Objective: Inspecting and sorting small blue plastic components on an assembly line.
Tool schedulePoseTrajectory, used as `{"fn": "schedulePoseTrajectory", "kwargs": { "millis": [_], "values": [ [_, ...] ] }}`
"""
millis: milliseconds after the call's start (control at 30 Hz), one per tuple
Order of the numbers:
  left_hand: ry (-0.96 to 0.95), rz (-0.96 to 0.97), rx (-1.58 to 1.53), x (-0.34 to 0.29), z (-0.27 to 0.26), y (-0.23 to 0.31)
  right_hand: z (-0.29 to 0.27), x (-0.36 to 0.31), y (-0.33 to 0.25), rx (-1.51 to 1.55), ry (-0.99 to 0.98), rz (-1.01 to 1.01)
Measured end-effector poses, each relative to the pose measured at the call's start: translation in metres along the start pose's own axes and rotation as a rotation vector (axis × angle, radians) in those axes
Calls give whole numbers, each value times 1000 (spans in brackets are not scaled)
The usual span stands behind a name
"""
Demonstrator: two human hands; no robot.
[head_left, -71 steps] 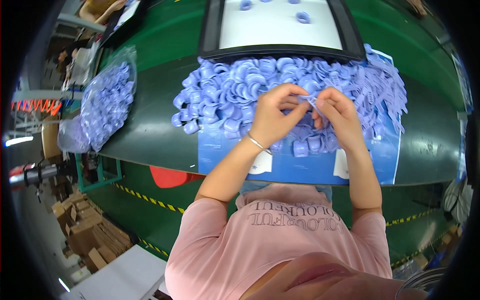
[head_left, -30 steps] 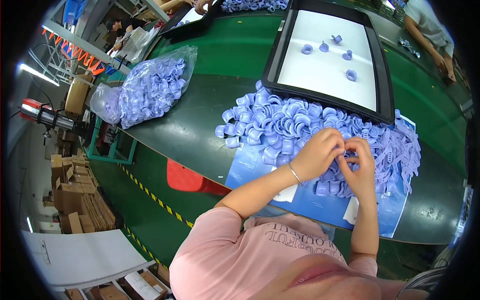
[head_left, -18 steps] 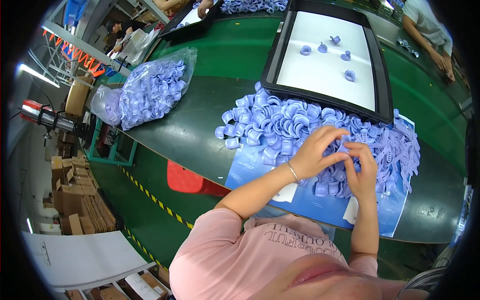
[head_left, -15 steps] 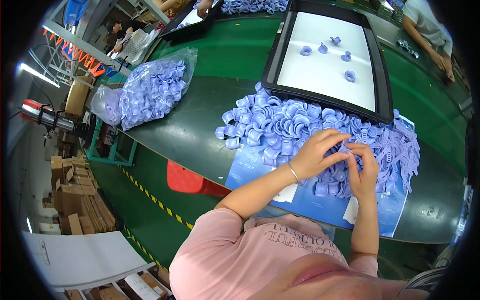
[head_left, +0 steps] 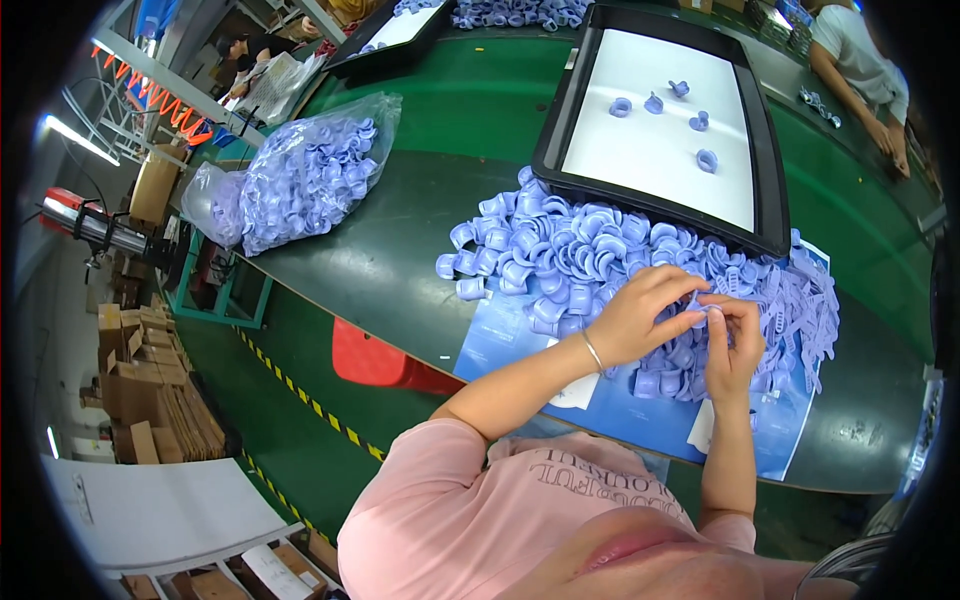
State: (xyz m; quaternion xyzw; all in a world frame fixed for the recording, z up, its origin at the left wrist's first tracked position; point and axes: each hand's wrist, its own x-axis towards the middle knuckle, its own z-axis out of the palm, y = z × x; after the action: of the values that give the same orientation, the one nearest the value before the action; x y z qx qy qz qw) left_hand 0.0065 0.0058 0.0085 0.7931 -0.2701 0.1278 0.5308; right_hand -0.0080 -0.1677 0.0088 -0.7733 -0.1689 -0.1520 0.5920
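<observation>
pinching one mostly hidden lavender piece point(head_left: 703, 307), the left hand point(head_left: 640, 318) and right hand point(head_left: 735, 340) meet over an uncountable pile point(head_left: 590, 245); one black tray point(head_left: 767, 180) holds five curled pieces point(head_left: 654, 104).

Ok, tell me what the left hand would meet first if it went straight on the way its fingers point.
Most likely the right hand, just past the small lavender part at their fingertips; the left hand points almost straight at it, though depth is hard to judge here.

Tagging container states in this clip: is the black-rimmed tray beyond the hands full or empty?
Neither: the tray is sparsely filled. Five small purple pieces sit apart on its white base.
</observation>
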Motion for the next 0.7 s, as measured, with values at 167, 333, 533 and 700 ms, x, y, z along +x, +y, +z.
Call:
{"fn": "schedulePoseTrajectory", "kwargs": {
  "millis": [167,333,533,700],
  "values": [
    [24,-35,-45,1,2,1,4,-1,3,78,42,45],
    [52,-106,-137,-1,2,3,6,1,1,-5,-19,7],
    [109,-264,-366,-6,5,-11,10,5,-8,8,-127,5],
    [65,-299,-380,-5,5,-7,7,5,-1,79,-42,85]
  ]
}}
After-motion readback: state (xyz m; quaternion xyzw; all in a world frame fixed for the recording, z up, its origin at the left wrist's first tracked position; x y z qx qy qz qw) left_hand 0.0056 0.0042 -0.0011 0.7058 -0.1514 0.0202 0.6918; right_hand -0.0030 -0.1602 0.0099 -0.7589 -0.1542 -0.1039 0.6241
